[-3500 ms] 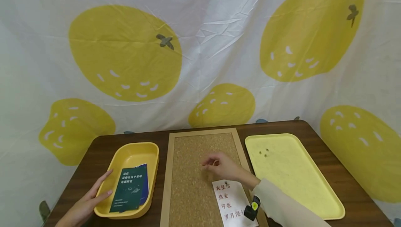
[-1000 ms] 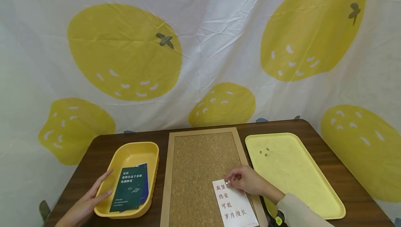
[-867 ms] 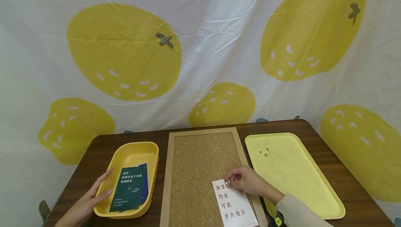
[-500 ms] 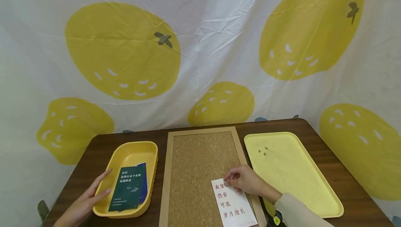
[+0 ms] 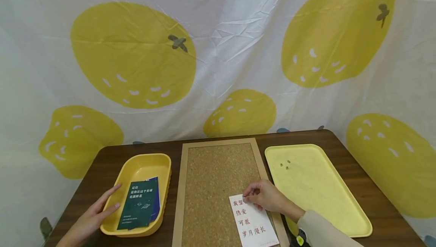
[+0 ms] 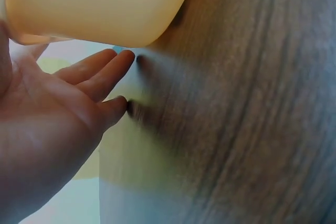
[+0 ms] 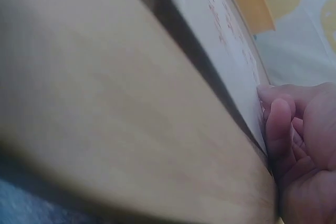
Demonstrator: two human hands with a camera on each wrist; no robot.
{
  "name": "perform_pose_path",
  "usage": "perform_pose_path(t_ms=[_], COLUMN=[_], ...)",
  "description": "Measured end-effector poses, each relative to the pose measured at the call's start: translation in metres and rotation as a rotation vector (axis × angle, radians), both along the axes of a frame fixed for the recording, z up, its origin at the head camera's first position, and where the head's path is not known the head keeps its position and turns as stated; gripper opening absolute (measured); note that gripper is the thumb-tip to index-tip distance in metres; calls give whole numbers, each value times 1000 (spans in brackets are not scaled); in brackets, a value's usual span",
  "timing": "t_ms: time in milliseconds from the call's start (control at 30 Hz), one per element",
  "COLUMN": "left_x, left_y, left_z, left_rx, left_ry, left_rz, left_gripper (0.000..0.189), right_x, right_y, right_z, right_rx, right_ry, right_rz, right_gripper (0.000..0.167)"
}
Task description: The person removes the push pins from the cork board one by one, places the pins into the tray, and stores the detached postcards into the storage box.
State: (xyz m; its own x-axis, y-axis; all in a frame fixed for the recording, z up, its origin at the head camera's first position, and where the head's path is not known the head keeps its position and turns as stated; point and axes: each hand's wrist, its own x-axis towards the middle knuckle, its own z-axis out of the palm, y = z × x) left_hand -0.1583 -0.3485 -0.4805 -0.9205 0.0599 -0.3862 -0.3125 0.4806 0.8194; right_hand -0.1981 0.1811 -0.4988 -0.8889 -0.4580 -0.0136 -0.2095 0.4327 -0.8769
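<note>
My right hand [image 5: 263,195] pinches a small metal pushpin [image 5: 244,197] at the top edge of a white card [image 5: 253,224] with red writing. Only a bit of the pin shows between the fingertips. The card lies on the lower right of a wood-framed corkboard [image 5: 214,194]. In the right wrist view, the bent fingers [image 7: 281,121] sit at the card's end. My left hand [image 5: 86,220] rests on the near left side of a yellow bin [image 5: 146,160], with thumb and index finger at its rim. Its other fingers [image 6: 107,77] stretch out loosely below the bin's wall.
Inside the bin, a dark green card [image 5: 137,205] overlaps a blue card [image 5: 155,205]. A pale yellow tray [image 5: 320,190] to the right holds several small pins [image 5: 287,168] near its far left corner. A lemon-print cloth [image 5: 218,50] hangs behind the brown table [image 5: 293,136].
From over the corkboard, my right hand has come back towards me and to the right, onto the pushpin in the white card. Lately it hardly moves. The left hand stays at the bin.
</note>
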Motion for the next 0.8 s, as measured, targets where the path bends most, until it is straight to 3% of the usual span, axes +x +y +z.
perform_pose_path(t_ms=[367,567,733,800], left_x=[-1,1,6,7], left_y=[4,9,15,16], left_z=[7,16,23,25], left_rx=[-104,-114,-99,-145], left_ry=[34,50,105,135], left_rz=[15,6,3,-7], left_gripper=[76,76,73,72], right_x=[-1,-2,-2,-2], right_y=[0,0,0,0], right_z=[-1,-1,0,0], right_rx=[12,10,8,9], right_ry=[0,-3,-8,-8], right_rz=[4,8,10,11], right_gripper=[6,8,8,8])
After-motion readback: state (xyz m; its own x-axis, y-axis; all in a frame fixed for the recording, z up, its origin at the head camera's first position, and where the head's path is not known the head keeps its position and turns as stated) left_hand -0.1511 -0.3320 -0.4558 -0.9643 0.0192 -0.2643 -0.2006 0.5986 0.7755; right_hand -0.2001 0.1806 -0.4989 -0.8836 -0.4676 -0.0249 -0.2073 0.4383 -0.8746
